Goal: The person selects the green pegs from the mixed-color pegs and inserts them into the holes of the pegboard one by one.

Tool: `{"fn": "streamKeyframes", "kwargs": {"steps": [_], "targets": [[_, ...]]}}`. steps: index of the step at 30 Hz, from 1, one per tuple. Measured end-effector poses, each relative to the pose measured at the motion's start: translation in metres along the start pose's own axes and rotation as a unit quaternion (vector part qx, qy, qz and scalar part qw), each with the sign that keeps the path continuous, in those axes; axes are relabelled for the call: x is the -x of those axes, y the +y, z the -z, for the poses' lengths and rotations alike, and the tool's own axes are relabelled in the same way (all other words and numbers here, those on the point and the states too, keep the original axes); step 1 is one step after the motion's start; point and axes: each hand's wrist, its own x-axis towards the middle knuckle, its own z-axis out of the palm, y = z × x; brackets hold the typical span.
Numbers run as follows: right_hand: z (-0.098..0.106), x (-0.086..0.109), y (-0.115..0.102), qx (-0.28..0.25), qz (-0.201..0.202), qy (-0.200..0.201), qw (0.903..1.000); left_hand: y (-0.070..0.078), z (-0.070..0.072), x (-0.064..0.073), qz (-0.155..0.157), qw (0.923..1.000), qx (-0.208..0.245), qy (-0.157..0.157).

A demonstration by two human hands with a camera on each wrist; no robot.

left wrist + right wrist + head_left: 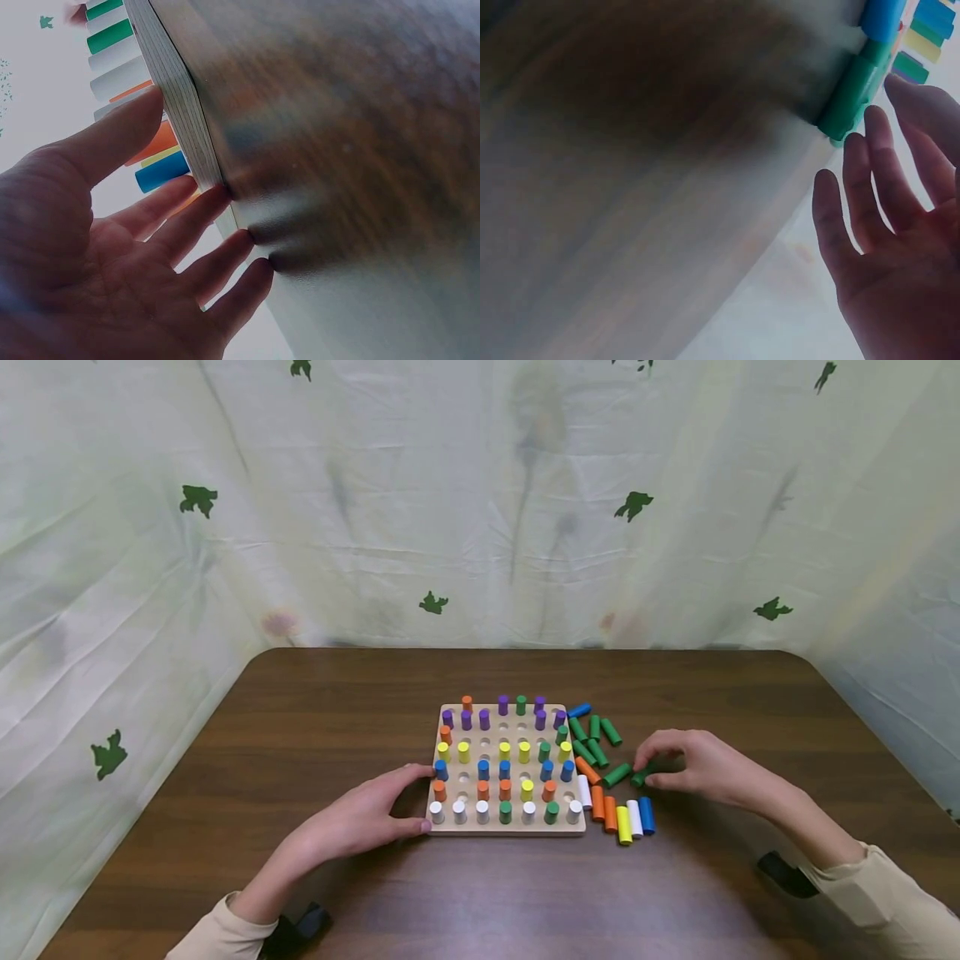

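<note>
Slanting right of the pale wooden pegboard (517,832), a green cylindrical peg (640,779) is running lengthwise near-left to far-right. The right hand (699,765) is curving over it; whether pinching, I cannot tell. Spread-fingered, the left hand (358,815) is touching the pegboard.

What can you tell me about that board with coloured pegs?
The board is a pale, wood-like slab, its side lined like plywood. Round holes run in rows; many hold upright pegs in white, orange, blue, yellow, green or purple, others are empty. It lies flat on the brown table, the left grip touching its left edge. Loose pegs lie close to its right side.
</note>
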Motion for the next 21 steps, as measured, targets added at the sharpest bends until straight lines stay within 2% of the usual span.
{"fn": "streamKeyframes", "kwargs": {"steps": [7, 21], "targets": [[-0.0037, -0.0006, 0.0037, 0.02, 0.007, -0.003, 0.9998, -0.0016, 0.0002, -0.0001, -0.005, 1.0, 0.0, -0.001], [-0.0056, -0.0021, 0.0032, 0.027, -0.014, -0.028, 0.9991, -0.001, -0.0001, 0.0, -0.005, 1.0, 0.001, 0.001]]}}
